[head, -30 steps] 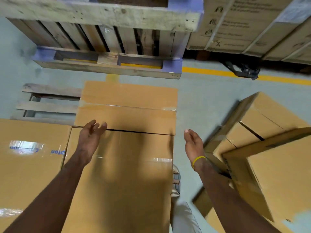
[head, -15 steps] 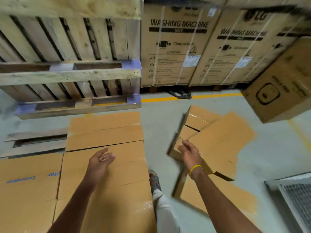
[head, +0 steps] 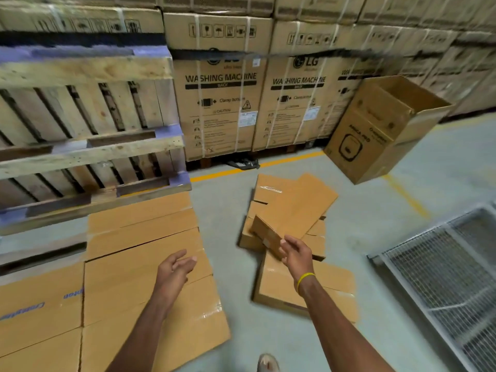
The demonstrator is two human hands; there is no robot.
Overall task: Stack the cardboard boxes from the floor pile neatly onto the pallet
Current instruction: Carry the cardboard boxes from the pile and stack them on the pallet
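The view is swinging from the neat layer of stacked boxes [head: 139, 264] on the left to the jumbled floor pile [head: 295, 205], whose tilted top box [head: 268, 237] the right hand [head: 296, 253] is now reaching, fingers loosely spread and empty, the left hand [head: 173, 272] trailing open, so another pickup is probably starting.

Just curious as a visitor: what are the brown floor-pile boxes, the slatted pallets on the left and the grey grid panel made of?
Brown floor-pile boxes: matte cardboard, glossy tape along seams. Slatted pallets: rough bare wood, grain and knots, blue-painted blocks. Grey grid panel: apparently metal wire mesh, thin crossing strands, though blurred.
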